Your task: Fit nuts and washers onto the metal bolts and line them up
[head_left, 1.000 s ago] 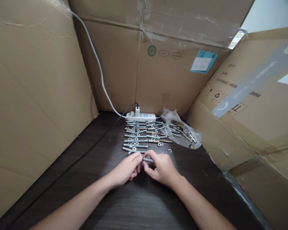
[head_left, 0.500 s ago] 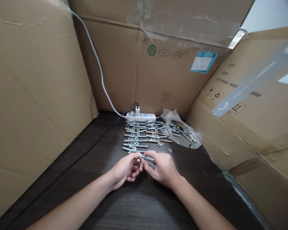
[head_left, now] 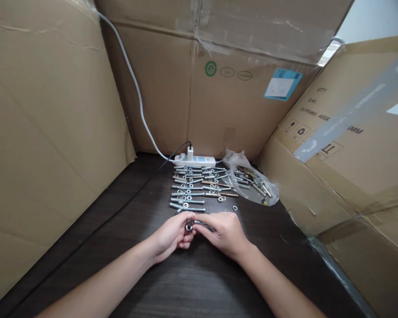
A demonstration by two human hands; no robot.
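My left hand point(head_left: 176, 234) is closed, its thumb and fingertips pinching a small metal nut point(head_left: 189, 226) whose hole faces me. Against its fingertips come those of my right hand point(head_left: 223, 229), which is closed around a silvery expansion bolt point(head_left: 202, 223). Most of the bolt is hidden by the right fingers. Just beyond both hands, rows of bolts point(head_left: 187, 194) lie sideways on the dark table point(head_left: 146, 282), with washers and nuts among them. A loose washer point(head_left: 235, 208) rests right of the rows.
A clear plastic bag point(head_left: 271, 187) with more bolts lies at the back right. Behind the rows stands a white power strip point(head_left: 204, 161) with a charger point(head_left: 190, 153) and cables. Cardboard boxes point(head_left: 166, 97) wall the table at the left, back and right.
The nut has turned so its hole faces me. My right fingers have straightened and shifted slightly left over the bolt, covering more of it. The laid-out hardware has not moved.
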